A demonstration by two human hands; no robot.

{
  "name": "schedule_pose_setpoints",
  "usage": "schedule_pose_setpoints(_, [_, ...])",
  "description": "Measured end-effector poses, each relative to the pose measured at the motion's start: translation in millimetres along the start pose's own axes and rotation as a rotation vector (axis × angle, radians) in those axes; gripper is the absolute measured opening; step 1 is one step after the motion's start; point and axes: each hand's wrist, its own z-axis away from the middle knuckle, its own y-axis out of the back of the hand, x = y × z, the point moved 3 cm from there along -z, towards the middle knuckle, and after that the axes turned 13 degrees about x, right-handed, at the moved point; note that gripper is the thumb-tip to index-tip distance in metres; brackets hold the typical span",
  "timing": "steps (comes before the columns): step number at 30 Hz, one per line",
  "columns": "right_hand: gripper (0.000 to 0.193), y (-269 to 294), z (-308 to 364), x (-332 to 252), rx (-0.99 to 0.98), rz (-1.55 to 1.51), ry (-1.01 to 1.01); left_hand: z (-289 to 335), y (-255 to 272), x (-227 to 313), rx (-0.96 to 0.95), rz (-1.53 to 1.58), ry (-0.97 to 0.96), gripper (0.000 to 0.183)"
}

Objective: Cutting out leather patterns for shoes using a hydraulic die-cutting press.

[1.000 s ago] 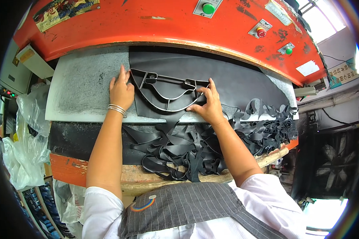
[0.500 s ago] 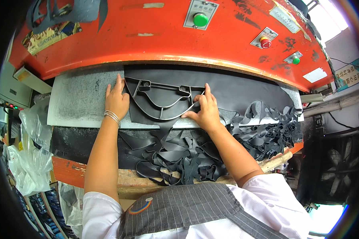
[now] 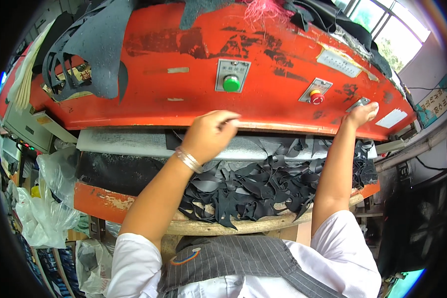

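Note:
My left hand [image 3: 212, 133], with a bracelet at the wrist, hovers in front of the red press head's lower edge. Its fingers are loosely bent, the thumb apart from them, and nothing is in it. Up and to its right is a large green push button [image 3: 231, 83] on a metal plate. My right hand [image 3: 363, 114] is closed at the small button plate [image 3: 358, 103] on the right, covering its button; whether it presses cannot be made out. Beneath the red press head [image 3: 159, 107], a strip of black sheet [image 3: 173, 141] shows on the pale cutting board [image 3: 119, 144]. The metal cutting die is hidden.
Tangled black offcuts [image 3: 243, 191] hang over the front ledge and a wooden pole [image 3: 223, 224]. A red stop button [image 3: 316, 97] sits between the green buttons. Cut-out black sheet [image 3: 97, 54] drapes over the press at left. Clear plastic bags [image 3: 44, 213] hang at the left.
Both hands have left the cutting die. The left moved up in front of the press head; the right went up to the right-hand button. The die and most of the sheet are now out of sight.

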Motion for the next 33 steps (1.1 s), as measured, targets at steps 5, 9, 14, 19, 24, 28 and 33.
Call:
schedule_pose_setpoints(5, [0.073, -18, 8, -5, 0.022, 0.417, 0.169, -44, -19, 49, 0.004, -0.088, -0.367, 0.025])
schedule_pose_setpoints(9, [0.075, 15, 5, -25, -0.203, 0.275, 0.135, -56, -9, 29, -0.097, -0.466, -0.227, 0.035])
schedule_pose_setpoints(14, [0.057, 134, 82, -58, -0.964, 0.24, 0.111, 57, 26, 27, -0.131, -0.461, -0.072, 0.036])
schedule_pose_setpoints(19, [0.056, 234, 191, -129, -1.944, 0.308, 0.599, 183, 86, -2, -0.228, -0.59, 0.274, 0.026])
schedule_pose_setpoints(24, [0.047, 267, 229, -120, -1.747, 0.419, 0.692, 218, 76, -8, -0.041, -0.653, 0.09, 0.019])
schedule_pose_setpoints(28, [0.043, 259, 236, -120, -1.752, 0.462, 0.68, 222, 78, -11, 0.029, -0.676, 0.082, 0.019])
schedule_pose_setpoints(33, [0.035, 224, 227, -121, -2.033, 0.535, 0.769, 210, 83, -21, -0.135, -0.672, 0.167, 0.03])
